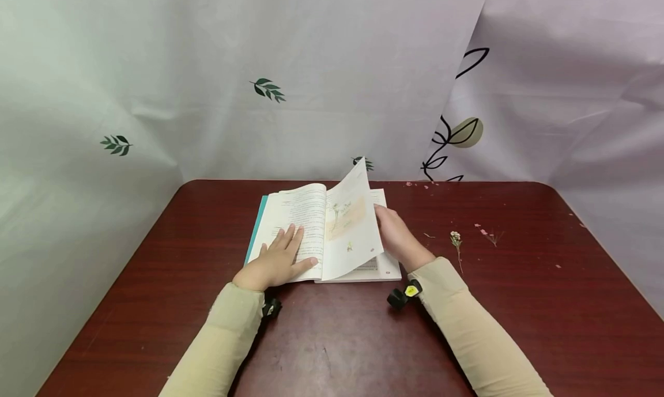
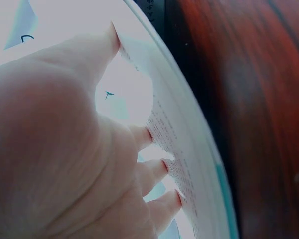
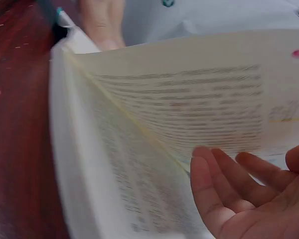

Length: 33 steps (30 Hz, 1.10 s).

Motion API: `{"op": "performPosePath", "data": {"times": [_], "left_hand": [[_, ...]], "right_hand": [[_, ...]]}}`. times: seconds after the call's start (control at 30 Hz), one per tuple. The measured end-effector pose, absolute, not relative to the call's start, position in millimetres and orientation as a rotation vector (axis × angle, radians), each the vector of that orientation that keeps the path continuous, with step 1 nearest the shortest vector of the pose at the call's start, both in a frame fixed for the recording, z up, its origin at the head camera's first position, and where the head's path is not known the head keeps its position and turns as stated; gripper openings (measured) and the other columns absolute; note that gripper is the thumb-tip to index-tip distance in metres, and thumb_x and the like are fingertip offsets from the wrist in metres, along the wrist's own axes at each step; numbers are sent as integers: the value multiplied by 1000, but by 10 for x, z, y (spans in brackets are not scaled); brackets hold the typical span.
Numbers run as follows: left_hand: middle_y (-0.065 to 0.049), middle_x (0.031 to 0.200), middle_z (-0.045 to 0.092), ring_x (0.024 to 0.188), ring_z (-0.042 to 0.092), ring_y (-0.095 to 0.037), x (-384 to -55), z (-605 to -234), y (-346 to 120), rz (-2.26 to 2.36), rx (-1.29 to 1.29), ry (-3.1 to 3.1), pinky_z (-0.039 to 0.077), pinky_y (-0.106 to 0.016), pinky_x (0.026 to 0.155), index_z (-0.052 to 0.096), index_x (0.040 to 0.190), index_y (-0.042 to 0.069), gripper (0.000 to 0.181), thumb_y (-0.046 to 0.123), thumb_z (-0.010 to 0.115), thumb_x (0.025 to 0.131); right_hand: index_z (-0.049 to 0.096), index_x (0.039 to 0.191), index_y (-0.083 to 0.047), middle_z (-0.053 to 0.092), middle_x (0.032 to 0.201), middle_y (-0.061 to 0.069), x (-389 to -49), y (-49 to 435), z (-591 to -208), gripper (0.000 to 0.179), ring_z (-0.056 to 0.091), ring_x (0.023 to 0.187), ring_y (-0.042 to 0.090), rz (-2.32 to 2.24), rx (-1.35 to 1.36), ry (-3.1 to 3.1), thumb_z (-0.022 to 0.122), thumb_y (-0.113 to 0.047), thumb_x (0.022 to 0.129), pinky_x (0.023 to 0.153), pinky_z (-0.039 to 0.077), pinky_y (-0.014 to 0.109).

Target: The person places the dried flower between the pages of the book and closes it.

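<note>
An open book (image 1: 306, 212) with a teal cover edge lies on the dark red table, and one of its leaves (image 1: 353, 224) stands raised, showing a pale orange illustration. My left hand (image 1: 277, 261) rests with spread fingers on the left-hand printed page; in the left wrist view its fingertips (image 2: 159, 167) touch the paper. Behind the raised leaf, at the book's right side, is my right hand (image 1: 396, 235), partly hidden by it. The right wrist view shows its fingers (image 3: 259, 174) loosely bent beside the leaf's printed underside, pinching nothing; whether they touch the paper I cannot tell.
To the right of the book lies a small dried flower sprig (image 1: 456, 244), with a pink sprig (image 1: 490, 234) beyond it. Tiny petals (image 1: 410, 184) are scattered near the table's back edge. A pale curtain (image 1: 311, 126) with leaf prints hangs behind the table (image 1: 140, 282).
</note>
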<state>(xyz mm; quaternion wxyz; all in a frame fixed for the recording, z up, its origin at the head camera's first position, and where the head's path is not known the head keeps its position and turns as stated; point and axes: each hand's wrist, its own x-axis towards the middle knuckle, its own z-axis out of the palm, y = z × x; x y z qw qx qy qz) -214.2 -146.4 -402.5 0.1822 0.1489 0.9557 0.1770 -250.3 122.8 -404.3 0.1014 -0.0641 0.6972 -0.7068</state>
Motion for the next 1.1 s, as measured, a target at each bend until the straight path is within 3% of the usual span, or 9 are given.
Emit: {"op": "performPosePath", "data": {"times": [0.1, 0.23, 0.4, 0.53, 0.67, 0.77, 0.83, 1.0, 1.1], "left_hand": [[-21, 168, 4, 154, 3, -44, -2139, -4017, -1461, 502, 426, 2699, 8, -73, 115, 11, 162, 2, 87, 55, 48, 104], [-22, 168, 5, 154, 3, -45, -2131, -3998, -1459, 510, 440, 2701, 8, -73, 114, 11, 162, 2, 88, 55, 48, 103], [-20, 169, 3, 154, 1, -42, -2130, -3983, -1462, 504, 427, 2698, 5, -73, 114, 10, 163, 4, 91, 62, 46, 101], [-18, 169, 4, 155, 0, -40, -2141, -3974, -1461, 490, 410, 2700, 3, -75, 113, 10, 163, 6, 91, 61, 46, 101], [-18, 169, 6, 155, 3, -40, -2149, -3971, -1470, 488, 419, 2707, 5, -76, 112, 12, 163, 6, 88, 59, 47, 102], [-18, 169, 11, 154, 7, -42, -2157, -3981, -1509, 490, 457, 2724, 10, -77, 112, 18, 163, 7, 85, 60, 46, 102], [-19, 167, 19, 153, 14, -43, -2163, -3985, -1549, 516, 508, 2752, 16, -74, 112, 27, 162, 9, 79, 57, 49, 102], [-19, 144, 55, 132, 52, -38, -2171, -3980, -1671, 737, 657, 2816, 43, -57, 106, 58, 142, 8, 50, 32, 66, 99], [-17, 134, 61, 119, 60, -33, -2172, -3960, -1761, 850, 633, 2801, 48, -51, 99, 62, 134, 7, 42, 27, 69, 98]], "right_hand": [[61, 130, 4, 67, 105, 14, -2480, 1168, -4072, 46, 65, 86, 15, -1987, -305, 2202, 32, -26, 111, 77, 54, 30], [58, 138, 3, 66, 122, 19, -2428, 1078, -4100, 47, 66, 107, 21, -1865, -455, 2246, 38, -29, 110, 95, 52, 37], [48, 149, -1, 54, 146, 18, -2369, 983, -4131, 47, 46, 140, 32, -1688, -559, 2278, 43, -21, 106, 117, 31, 50], [43, 153, -2, 48, 152, 17, -2376, 941, -4153, 48, 39, 145, 32, -1557, -700, 2324, 44, -12, 106, 119, 27, 51], [40, 155, -3, 44, 156, 16, -2397, 921, -4162, 51, 41, 143, 31, -1425, -836, 2395, 46, -12, 105, 117, 31, 50], [38, 157, -8, 40, 159, 11, -2385, 917, -4162, 54, 36, 145, 30, -1313, -854, 2453, 48, -14, 104, 118, 28, 51], [39, 157, -10, 38, 161, 8, -2367, 907, -4162, 55, 31, 147, 31, -1250, -860, 2482, 49, -15, 104, 118, 24, 52], [42, 155, -9, 37, 161, 11, -2317, 856, -4173, 56, 28, 148, 31, -1144, -919, 2536, 53, -16, 101, 114, 21, 52], [43, 155, -8, 36, 161, 13, -2298, 820, -4178, 57, 29, 150, 29, -1090, -963, 2579, 55, -16, 100, 112, 22, 50]]}}
